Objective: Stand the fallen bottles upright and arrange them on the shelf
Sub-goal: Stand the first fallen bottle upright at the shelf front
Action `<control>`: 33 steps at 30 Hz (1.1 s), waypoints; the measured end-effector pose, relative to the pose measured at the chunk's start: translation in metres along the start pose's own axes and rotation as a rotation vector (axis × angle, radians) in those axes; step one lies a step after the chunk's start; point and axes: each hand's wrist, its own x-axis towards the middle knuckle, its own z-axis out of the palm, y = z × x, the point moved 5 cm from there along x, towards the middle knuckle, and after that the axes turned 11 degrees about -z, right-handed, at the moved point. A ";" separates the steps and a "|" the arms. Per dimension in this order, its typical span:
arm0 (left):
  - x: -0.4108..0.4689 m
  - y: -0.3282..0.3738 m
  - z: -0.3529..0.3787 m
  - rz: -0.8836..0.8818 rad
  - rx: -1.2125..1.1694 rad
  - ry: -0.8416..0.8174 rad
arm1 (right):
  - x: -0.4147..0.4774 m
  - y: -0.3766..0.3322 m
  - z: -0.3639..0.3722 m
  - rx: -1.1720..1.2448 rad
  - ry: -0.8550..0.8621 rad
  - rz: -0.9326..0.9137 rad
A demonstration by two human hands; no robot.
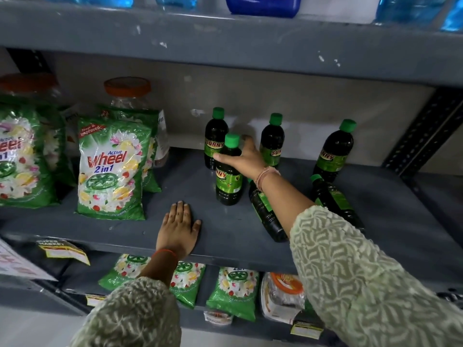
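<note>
Bare shelf [200,189] between detergent packs [112,169] and bottles [228,171]; back row gaps probably passable.

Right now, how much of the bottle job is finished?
Four bottles stand upright; three back ones look done. The right hand grips the front upright bottle. Two fallen bottles remain. The left hand rests flat on the shelf.

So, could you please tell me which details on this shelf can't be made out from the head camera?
- Lying dark green bottle nearer the middle: the right forearm hides its cap and neck.
- Clear orange-lidded jar: the green detergent pouch hides its contents.
- Blue containers on the top shelf: cut off by the frame edge.
- Right hand on the standing green-capped bottle: grip firmness unclear.
</note>
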 end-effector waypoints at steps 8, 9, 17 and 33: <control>0.000 0.000 0.001 -0.003 -0.001 -0.010 | 0.000 0.005 -0.006 0.060 -0.053 -0.036; 0.000 0.000 0.001 -0.002 0.002 -0.010 | 0.000 0.005 -0.006 0.071 -0.057 -0.029; -0.001 0.002 0.000 0.033 0.011 0.005 | 0.000 0.016 0.002 0.166 -0.033 0.035; -0.001 0.002 -0.001 0.045 0.019 -0.026 | -0.083 -0.003 0.010 0.271 -0.089 0.007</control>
